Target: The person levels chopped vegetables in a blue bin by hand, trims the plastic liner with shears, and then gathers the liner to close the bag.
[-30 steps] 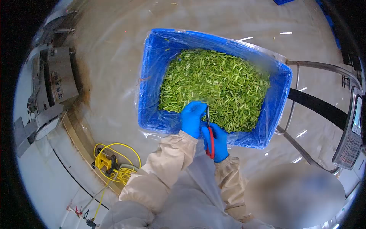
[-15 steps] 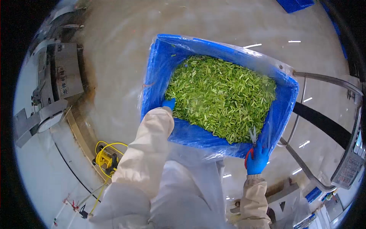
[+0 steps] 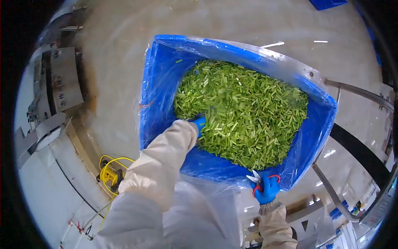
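Observation:
A blue bin (image 3: 147,89) lined with clear plastic holds a heap of chopped green stalks (image 3: 248,112). My left hand (image 3: 200,124), in a blue glove, reaches into the left part of the heap. Its fingers are hidden by the stalks. At the bin's near right edge my right hand (image 3: 267,190), also gloved in blue, is closed on red-handled scissors (image 3: 257,179). The scissor blades are parted and point up and to the left, near the edge of the heap.
A metal frame (image 3: 360,96) with a black bar stands right of the bin. Steel machinery (image 3: 65,81) is at the left, above a yellow cable reel (image 3: 110,175). Another blue object (image 3: 327,3) lies at the top right.
My left hand has moved right and deeper among the stalks, some of which are blurred. My right hand has shifted down and left, and the scissors have turned leftward. The bin looks larger.

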The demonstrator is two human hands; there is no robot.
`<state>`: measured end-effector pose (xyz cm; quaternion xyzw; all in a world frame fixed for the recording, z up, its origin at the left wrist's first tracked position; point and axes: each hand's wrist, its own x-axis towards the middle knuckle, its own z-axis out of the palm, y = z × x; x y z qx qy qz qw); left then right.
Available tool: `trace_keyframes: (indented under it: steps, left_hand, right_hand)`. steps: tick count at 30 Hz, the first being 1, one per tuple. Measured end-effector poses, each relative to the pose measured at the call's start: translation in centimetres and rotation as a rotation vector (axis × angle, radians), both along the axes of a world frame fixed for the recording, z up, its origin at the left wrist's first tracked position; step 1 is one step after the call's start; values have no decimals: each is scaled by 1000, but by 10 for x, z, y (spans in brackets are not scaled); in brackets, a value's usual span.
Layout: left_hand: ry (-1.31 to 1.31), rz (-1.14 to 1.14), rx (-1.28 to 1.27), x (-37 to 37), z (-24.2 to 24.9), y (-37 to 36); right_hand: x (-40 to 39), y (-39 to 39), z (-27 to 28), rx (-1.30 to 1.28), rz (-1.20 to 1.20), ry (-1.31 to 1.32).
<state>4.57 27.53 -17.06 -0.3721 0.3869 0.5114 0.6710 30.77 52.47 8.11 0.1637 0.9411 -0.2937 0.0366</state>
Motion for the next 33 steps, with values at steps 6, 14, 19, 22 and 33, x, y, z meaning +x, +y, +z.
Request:
trace_keyframes:
  steps: [6,14,19,22,33]
  left_hand:
    - [88,75,-134,-42,196,95]
    - [38,438,229,-29,213,151]
    - [690,-60,-93,-25,218,63]
    - [1299,-813,-175,-25,166,-5]
    - [1416,-1162,-258,-31,203,-58]
  right_hand:
    - [-16,-7,6,43,-21,-8]
    - [-10,-8,5,52,-63,-42]
    - [-11,-8,6,62,-64,-37]
    - [-11,-8,9,39,-73,-55]
    - [-7,-7,3,-5,-88,-41]
